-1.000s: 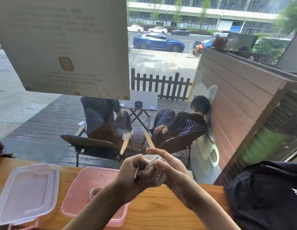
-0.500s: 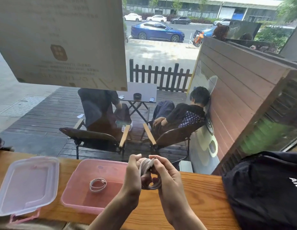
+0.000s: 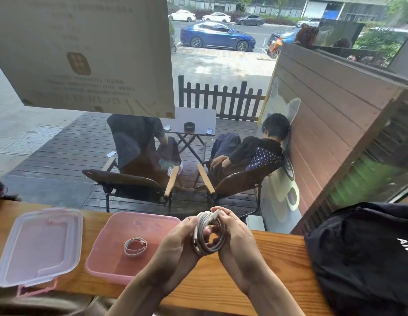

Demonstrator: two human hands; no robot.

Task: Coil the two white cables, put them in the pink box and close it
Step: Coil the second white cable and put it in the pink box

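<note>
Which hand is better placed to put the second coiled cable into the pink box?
Left, probably. Both hands grip the coiled cable, but the left hand is on the side of the open pink box, almost over its near right corner. The right hand would have to cross over.

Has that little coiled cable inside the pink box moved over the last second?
No. The coiled cable lies at the same spot on the pink box floor.

A white coiled cable [image 3: 210,233] is showing pale grey between the hands, a second white coil [image 3: 135,247] lying in the translucent pink box [image 3: 111,258]. The clear lid [image 3: 38,245], pink-clipped, is sitting left on an orange-brown wood-grain desk [image 3: 278,258]; a black bag [image 3: 362,254] with white lettering is sitting right.
</note>
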